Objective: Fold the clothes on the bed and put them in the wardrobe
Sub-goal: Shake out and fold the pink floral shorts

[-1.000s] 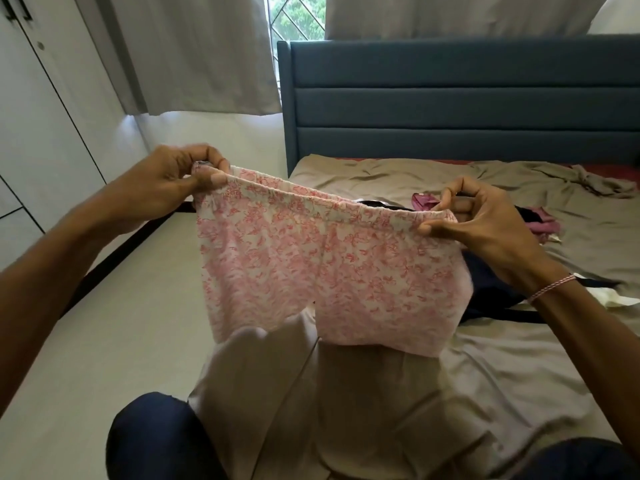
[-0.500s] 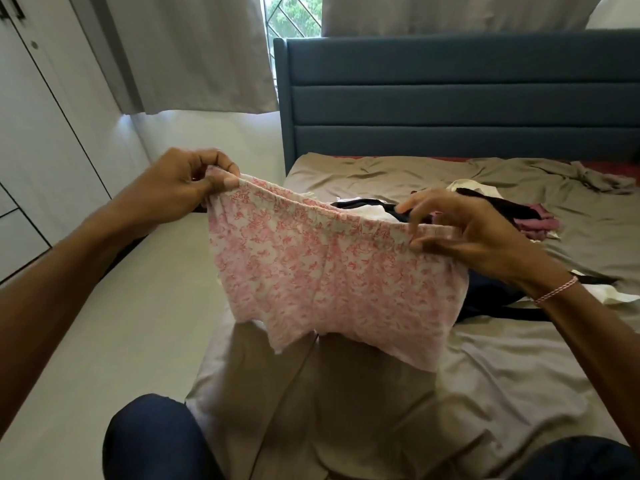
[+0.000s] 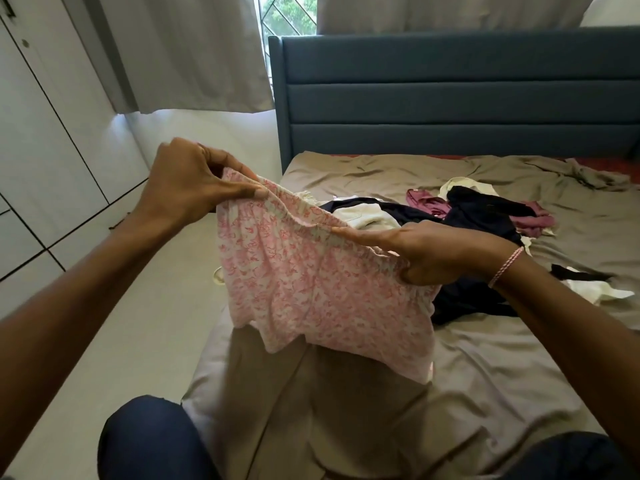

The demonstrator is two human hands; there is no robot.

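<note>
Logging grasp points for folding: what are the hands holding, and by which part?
Pink floral shorts, held by the elastic waistband: the left hand pinches one end, the right hand pinches the other, fingers stretched along the band.

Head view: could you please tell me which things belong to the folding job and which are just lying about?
Job: pink shorts, held by left hand and right hand; clothes pile on bed; wardrobe.
Lying about: headboard; curtains; window.

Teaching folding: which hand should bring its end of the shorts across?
Probably left: left hand pinches the pink shorts by a waistband corner; right hand lies straight along the waistband, marking a fold.
</note>
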